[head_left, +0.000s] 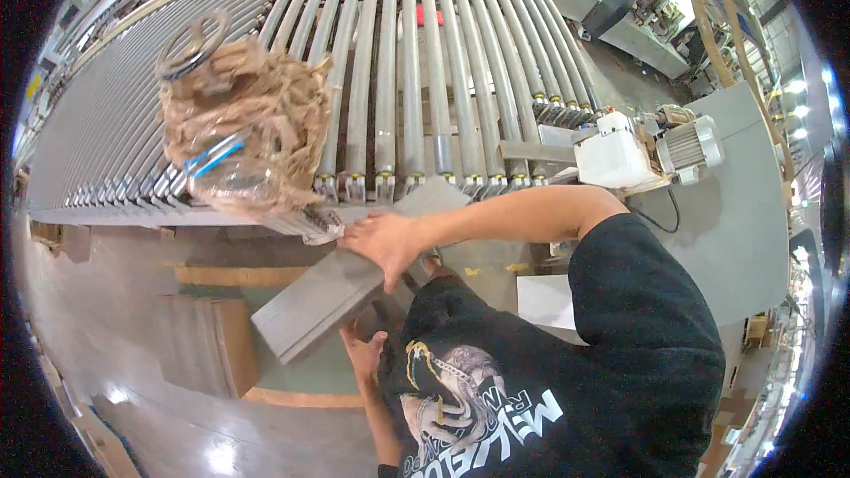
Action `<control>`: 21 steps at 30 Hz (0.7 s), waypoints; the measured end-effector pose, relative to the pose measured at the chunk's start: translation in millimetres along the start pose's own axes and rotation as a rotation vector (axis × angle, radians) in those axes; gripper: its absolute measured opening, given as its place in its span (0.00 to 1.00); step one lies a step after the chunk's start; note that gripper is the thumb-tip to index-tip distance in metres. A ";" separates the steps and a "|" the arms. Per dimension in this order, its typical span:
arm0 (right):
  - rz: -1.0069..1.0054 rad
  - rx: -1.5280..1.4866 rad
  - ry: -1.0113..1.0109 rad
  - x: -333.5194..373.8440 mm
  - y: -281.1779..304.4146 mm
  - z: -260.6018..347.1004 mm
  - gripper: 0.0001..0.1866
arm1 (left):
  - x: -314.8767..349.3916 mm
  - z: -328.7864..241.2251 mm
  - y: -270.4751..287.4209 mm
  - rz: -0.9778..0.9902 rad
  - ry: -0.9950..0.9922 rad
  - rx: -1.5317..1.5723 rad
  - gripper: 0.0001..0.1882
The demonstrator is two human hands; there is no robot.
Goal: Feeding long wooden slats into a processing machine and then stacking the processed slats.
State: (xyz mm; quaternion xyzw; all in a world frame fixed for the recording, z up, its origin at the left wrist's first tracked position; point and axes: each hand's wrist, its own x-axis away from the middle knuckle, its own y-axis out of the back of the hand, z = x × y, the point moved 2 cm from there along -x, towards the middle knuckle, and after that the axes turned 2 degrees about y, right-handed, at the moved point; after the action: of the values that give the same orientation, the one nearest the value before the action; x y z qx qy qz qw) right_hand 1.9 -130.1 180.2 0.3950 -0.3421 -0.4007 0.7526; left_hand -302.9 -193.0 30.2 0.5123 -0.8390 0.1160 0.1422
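A stack of long, flat grey boards [314, 301] lies at a slant in front of me, its near-left end hanging over the floor. My right hand [387, 243] grips the stack from above, with the thumb bent over its near edge and the fingers across the top. Just below the stack's near edge is my left hand [363, 354], its thumb apart from the fingers. I cannot make out whether its fingertips touch the boards. The far end of the stack shows beyond my right wrist, by the conveyor's edge.
A roller conveyor [387, 80] spans the far side. Crumpled brown paper and plastic wrap [248, 115] sit on its near edge at left. A white machine with a grey motor [691, 150] stands at right by a grey table [748, 239]. Flat cardboard [208, 345] stands low at left.
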 end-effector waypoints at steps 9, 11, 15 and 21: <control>0.198 -0.305 0.117 -152.1 -87.4 185.8 0.63 | 74.0 25.0 129.0 -0.276 -0.130 0.455 0.52; 0.327 -0.347 0.172 -177.1 -94.6 225.7 0.62 | 97.7 28.3 152.5 -0.346 -0.111 0.506 0.52; 0.474 -0.304 0.285 -217.0 -118.6 275.8 0.65 | 118.2 56.1 184.5 -0.517 -0.102 0.597 0.52; 0.733 -0.155 0.351 -261.7 -143.0 352.6 0.66 | 142.6 45.1 197.9 -0.865 -0.331 0.928 0.53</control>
State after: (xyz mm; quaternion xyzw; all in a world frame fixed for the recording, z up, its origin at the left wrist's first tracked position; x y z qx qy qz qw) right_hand -455.3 -67.0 164.1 0.2514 -0.2954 -0.0573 0.9199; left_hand -546.9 -237.5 29.4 0.8228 -0.4308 0.3178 -0.1909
